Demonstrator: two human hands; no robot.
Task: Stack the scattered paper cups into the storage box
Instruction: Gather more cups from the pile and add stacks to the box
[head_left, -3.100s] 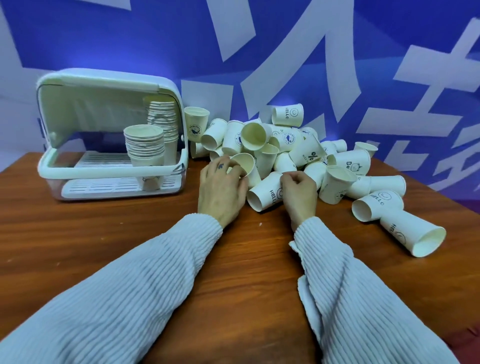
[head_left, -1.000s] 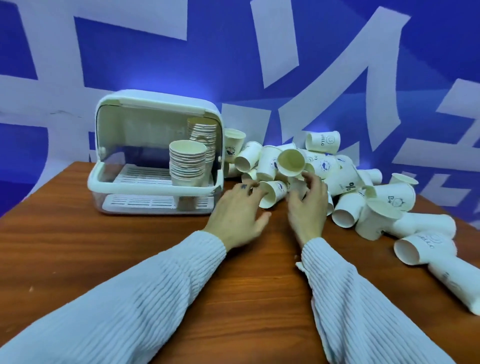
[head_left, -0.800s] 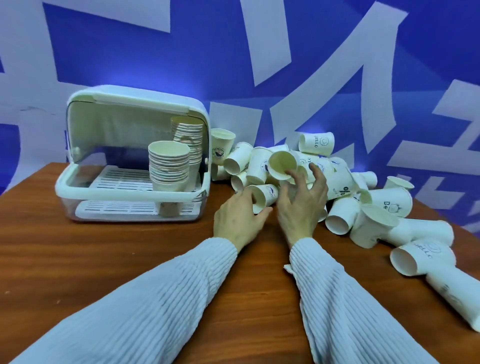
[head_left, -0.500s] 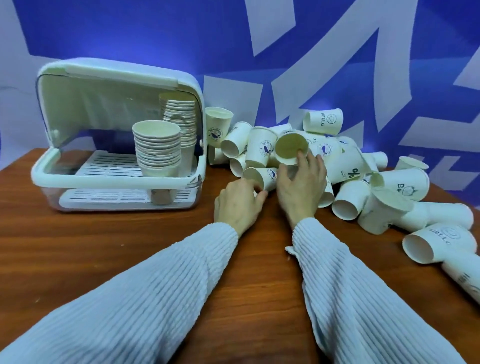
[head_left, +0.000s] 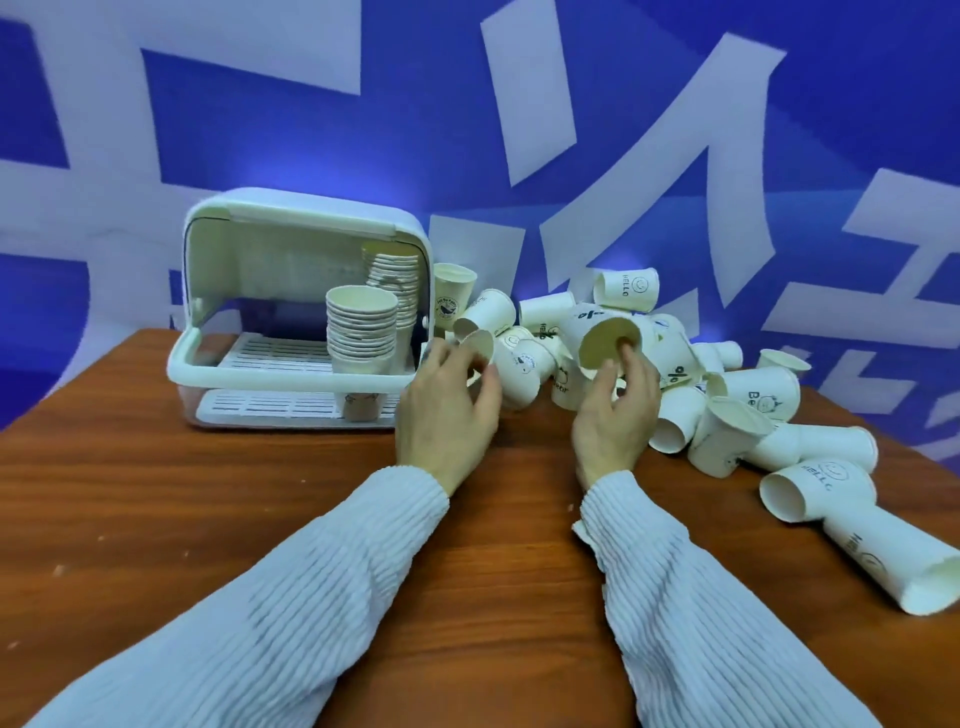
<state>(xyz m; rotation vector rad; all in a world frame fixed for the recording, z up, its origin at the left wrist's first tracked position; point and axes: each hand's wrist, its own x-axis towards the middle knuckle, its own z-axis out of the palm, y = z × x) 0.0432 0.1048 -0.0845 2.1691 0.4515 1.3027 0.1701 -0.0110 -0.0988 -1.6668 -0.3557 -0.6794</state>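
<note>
So both hands are working at the front edge of a big jumbled pile of paper cups (head_left: 649, 358) on a reddish wood-grain worktop (head_left: 260, 493). The cups are plain off-white paper, tapered, with small dark prints, some reading "HELLO", one a percent sign. Most lie on their sides, mouths pointing every which way, and a few on the right are nested into short tubes.

The left hand (head_left: 447, 410) has its fingers (head_left: 488, 376) curled around a small cup (head_left: 480, 351) lying sideways, thumb on one side of the rim. The right hand (head_left: 615, 410) holds a second cup (head_left: 610, 348) with its open mouth facing the camera, one fingertip hooked just inside the rim and the rest wrapped around the wall. Both sleeves (head_left: 311, 597) are a pale, chunky ribbed knit.

Just left of the pile sits the storage box (head_left: 291, 374), a white plastic thing with rounded corners, its domed lid flipped up and back. Inside is a slatted white rack, with a clear lower section under it. Two neat stacks of cups stand upright at the right end of the box: a shorter stack (head_left: 361, 332) in front and a taller stack (head_left: 397, 286) behind it, almost reaching the lid. One more upright cup (head_left: 452, 296) stands just outside the box's right wall.

Behind everything is a blue backdrop (head_left: 363, 130) with big white shapes.
</note>
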